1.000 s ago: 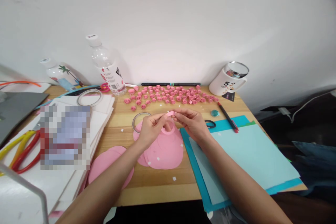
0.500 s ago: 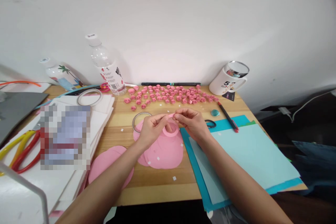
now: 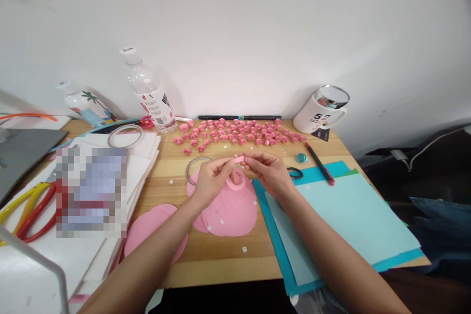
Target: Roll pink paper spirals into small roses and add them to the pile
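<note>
My left hand (image 3: 213, 181) and my right hand (image 3: 267, 171) meet over the middle of the wooden table (image 3: 221, 255). Both pinch a thin pink paper strip (image 3: 239, 159) between their fingertips. The strip curls down in a loose spiral (image 3: 236, 181) onto a pile of pink paper circles (image 3: 231, 211). Behind the hands lie several small rolled pink paper roses (image 3: 235, 133) in rows. A clear tape ring (image 3: 196, 166) rests just left of my left hand.
Blue and teal paper sheets (image 3: 349, 216) lie at right, with scissors (image 3: 295, 173), a red pen (image 3: 318, 163) and a white mug (image 3: 322, 110). Two plastic bottles (image 3: 149, 91) stand at the back left. White sheets (image 3: 140, 157), another tape ring (image 3: 125, 136) and coloured tubes (image 3: 29, 211) lie left.
The hands stay in the same place; their fingers shift slightly on the pink strip, and the hanging spiral moves a little.
</note>
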A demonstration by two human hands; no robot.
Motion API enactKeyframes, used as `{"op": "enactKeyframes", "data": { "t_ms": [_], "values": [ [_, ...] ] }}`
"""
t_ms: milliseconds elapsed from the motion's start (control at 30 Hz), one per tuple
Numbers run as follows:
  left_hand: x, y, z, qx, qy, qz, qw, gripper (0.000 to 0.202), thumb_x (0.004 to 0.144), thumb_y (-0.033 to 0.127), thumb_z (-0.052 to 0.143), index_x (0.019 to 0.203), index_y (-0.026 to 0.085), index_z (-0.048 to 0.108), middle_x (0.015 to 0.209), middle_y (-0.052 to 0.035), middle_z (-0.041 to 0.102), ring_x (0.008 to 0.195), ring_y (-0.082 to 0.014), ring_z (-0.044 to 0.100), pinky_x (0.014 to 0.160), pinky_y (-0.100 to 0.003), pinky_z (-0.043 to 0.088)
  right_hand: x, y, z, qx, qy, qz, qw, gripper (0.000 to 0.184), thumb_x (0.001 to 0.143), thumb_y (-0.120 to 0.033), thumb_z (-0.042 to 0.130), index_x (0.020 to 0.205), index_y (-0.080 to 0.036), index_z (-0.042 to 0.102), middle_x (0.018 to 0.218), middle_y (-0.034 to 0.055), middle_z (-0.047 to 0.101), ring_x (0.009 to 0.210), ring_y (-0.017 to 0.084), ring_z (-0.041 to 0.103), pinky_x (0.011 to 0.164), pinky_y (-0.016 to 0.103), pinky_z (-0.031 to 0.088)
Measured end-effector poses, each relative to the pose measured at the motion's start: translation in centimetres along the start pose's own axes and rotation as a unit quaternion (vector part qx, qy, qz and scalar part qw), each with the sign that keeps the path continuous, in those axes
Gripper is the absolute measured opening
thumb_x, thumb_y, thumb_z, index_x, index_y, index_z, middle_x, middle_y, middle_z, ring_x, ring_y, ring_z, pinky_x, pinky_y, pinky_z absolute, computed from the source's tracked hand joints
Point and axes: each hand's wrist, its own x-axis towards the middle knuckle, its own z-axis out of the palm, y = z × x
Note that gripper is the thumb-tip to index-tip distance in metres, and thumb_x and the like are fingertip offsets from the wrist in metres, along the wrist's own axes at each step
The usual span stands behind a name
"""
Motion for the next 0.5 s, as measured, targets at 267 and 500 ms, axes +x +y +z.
{"op": "enactKeyframes", "data": {
  "t_ms": [267, 500],
  "values": [
    [0.0, -0.28, 0.19, -0.031, -0.022, 0.004, 0.999, 0.024, 0.082, 0.03, 0.055, 0.078, 0.013, 0.071, 0.047, 0.0018, 0.059, 0.046, -0.01, 0.054, 0.054, -0.021, 0.044, -0.06, -0.04, -0.07, -0.027, -0.011, -0.004, 1.0, 0.016, 0.06, -0.027, 0.08, 0.069, -0.02, 0.068, 0.063, -0.0028, 0.066, 0.058, 0.008, 0.058, 0.059, 0.02, 0.047],
    [0.02, -0.06, 0.17, -0.028, 0.004, 0.012, 1.0, 0.023, 0.08, 0.028, 0.058, 0.089, 0.012, 0.072, 0.049, 0.0016, 0.061, 0.049, -0.0103, 0.056, 0.053, -0.02, 0.045, 0.02, 0.06, -0.03, -0.015, 0.001, -0.018, 1.0, 0.015, 0.061, -0.027, 0.08, 0.071, -0.021, 0.071, 0.068, -0.0015, 0.068, 0.065, 0.01, 0.061, 0.066, 0.023, 0.049]
  ]
}}
